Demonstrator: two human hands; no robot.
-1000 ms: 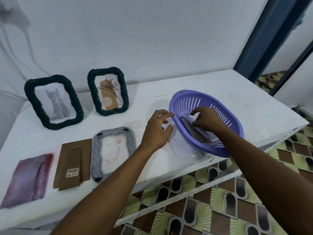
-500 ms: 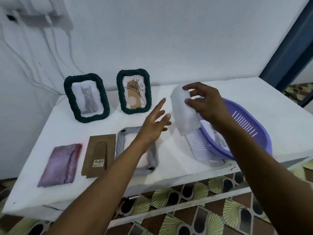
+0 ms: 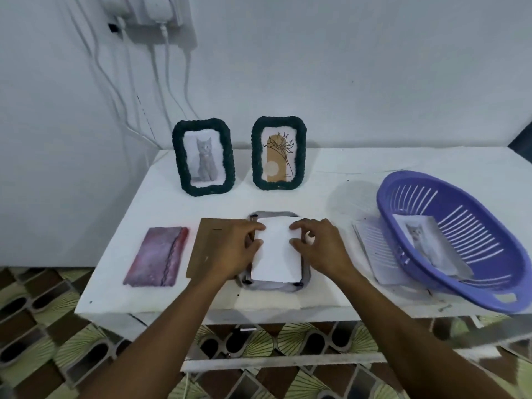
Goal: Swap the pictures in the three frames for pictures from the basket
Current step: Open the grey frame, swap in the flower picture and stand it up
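On the left side of the white table (image 3: 115, 289) a pink and purple picture (image 3: 157, 256) lies flat. Just beside it lies a brown backing board (image 3: 207, 249), and the left hand (image 3: 234, 251) rests partly over that board. Further back, near the wall, a dark green cat frame (image 3: 203, 156) and a dark green plant frame (image 3: 278, 153) stand up side by side. Close to the front edge, in the middle, a grey frame (image 3: 269, 287) lies flat with a white picture (image 3: 277, 254) on top of it, blank side up. The white picture's long side points from the person toward the wall. It sits right between the two hands. The left hand's bent fingers hold its left long edge, and the bent fingers of the right hand (image 3: 319, 250) hold its right long edge. Both hands are just as near to it. I think the picture has to be nudged straight so it drops into the grey frame's opening. Further right, a paper sheet (image 3: 371, 254) lies partly under the purple basket (image 3: 449, 287). A cat picture (image 3: 423, 243) lies inside the basket.
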